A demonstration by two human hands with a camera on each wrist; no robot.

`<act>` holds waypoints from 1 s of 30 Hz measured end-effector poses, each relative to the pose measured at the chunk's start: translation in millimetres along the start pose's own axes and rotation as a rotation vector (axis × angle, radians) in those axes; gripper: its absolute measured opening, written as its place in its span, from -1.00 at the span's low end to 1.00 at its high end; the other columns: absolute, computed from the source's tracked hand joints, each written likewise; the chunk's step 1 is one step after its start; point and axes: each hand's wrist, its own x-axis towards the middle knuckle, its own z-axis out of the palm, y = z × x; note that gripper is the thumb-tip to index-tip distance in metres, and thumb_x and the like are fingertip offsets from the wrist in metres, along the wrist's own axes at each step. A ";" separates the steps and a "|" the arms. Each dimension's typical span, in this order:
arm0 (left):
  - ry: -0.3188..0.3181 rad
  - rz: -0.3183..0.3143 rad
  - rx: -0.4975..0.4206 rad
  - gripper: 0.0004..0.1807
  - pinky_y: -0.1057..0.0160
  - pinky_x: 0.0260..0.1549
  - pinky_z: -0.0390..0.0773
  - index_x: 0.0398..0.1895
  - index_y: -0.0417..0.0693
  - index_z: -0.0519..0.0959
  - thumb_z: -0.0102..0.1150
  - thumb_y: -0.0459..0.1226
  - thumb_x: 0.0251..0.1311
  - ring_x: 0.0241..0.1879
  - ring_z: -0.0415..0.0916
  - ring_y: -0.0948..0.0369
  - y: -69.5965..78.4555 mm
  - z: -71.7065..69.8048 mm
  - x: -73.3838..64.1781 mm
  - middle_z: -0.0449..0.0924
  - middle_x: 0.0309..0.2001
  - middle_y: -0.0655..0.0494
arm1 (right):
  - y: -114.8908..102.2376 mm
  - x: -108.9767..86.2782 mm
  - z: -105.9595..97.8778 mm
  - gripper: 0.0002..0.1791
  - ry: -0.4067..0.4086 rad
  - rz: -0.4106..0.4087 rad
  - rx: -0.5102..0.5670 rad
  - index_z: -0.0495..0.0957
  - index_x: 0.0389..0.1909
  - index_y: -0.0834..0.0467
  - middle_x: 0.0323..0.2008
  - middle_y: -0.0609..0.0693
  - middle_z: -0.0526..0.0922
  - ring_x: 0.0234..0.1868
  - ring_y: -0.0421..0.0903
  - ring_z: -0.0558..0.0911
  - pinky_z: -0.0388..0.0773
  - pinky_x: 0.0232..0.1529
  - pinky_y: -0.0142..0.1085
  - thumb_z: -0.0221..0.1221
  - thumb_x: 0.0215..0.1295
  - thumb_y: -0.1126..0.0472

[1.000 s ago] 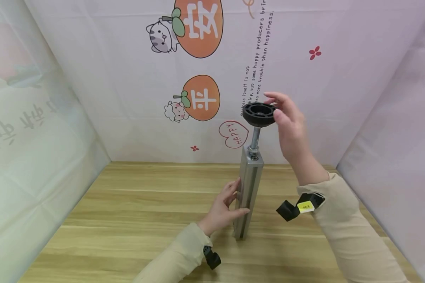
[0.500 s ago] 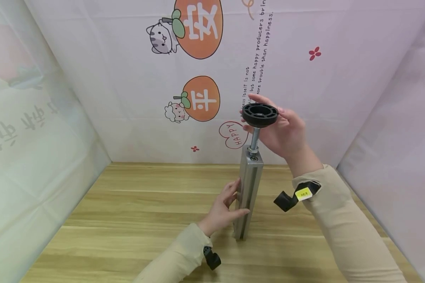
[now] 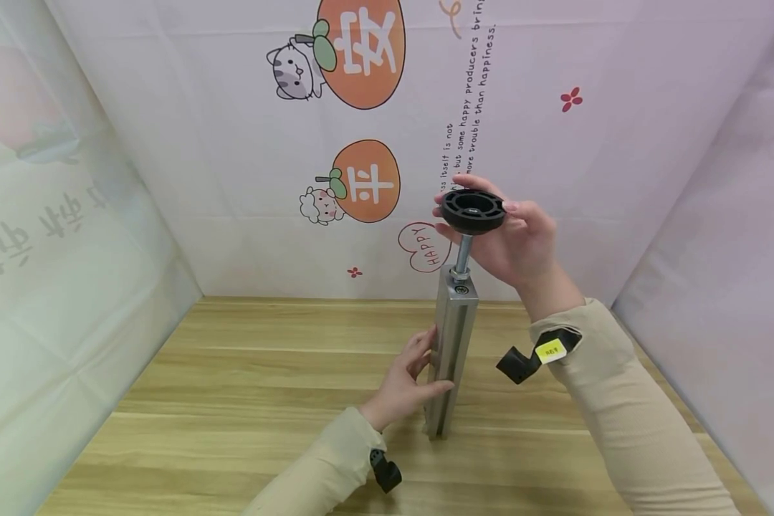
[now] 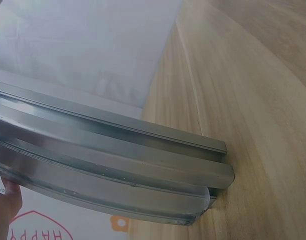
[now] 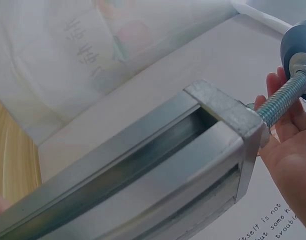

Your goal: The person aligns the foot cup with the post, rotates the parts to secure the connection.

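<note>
Right hand (image 3: 522,244) raised, pinching the black foot (image 3: 472,223); left hand (image 3: 400,387) grips the metal profile (image 3: 456,344) below.
The metal profile stands upright on the wooden table (image 3: 264,373), well in from its back edge; the backdrop (image 3: 522,86) heart reads "HAPPY" (image 3: 423,246).

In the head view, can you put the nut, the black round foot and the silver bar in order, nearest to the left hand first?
1. Silver bar: the left hand holds it.
2. Nut: at the bar's top end.
3. Black round foot: highest, above the nut.
</note>
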 end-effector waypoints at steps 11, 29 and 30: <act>0.000 0.034 -0.012 -0.07 0.17 0.28 0.32 0.47 -0.11 0.01 0.26 -0.53 0.05 0.14 0.26 0.37 -1.6 0.7 0.0 0.17 0.27 -0.20 | -3.8 -5.7 0.0 -0.55 0.028 -0.036 -0.144 0.34 0.19 0.15 0.05 0.14 0.41 0.12 -0.02 0.42 0.33 0.22 -0.30 0.01 0.26 0.21; 0.013 -0.032 -0.003 -0.08 0.06 0.31 0.28 0.47 -0.16 0.02 0.26 -0.54 0.05 0.20 0.22 0.33 1.7 1.4 1.0 0.14 0.31 -0.16 | -9.6 -10.7 32.9 -0.73 0.489 -0.077 -0.651 0.57 -0.14 0.07 -0.11 0.04 0.55 -0.01 -0.11 0.53 0.41 0.16 -0.40 0.02 0.20 0.35; 0.013 -0.038 -0.005 -0.08 0.07 0.31 0.27 0.47 -0.15 0.02 0.26 -0.54 0.04 0.20 0.22 0.34 1.7 1.7 0.9 0.14 0.32 -0.16 | -8.8 -11.1 32.3 -0.74 0.497 -0.086 -0.662 0.57 -0.15 0.06 -0.12 0.03 0.56 -0.02 -0.12 0.53 0.42 0.15 -0.41 0.02 0.20 0.36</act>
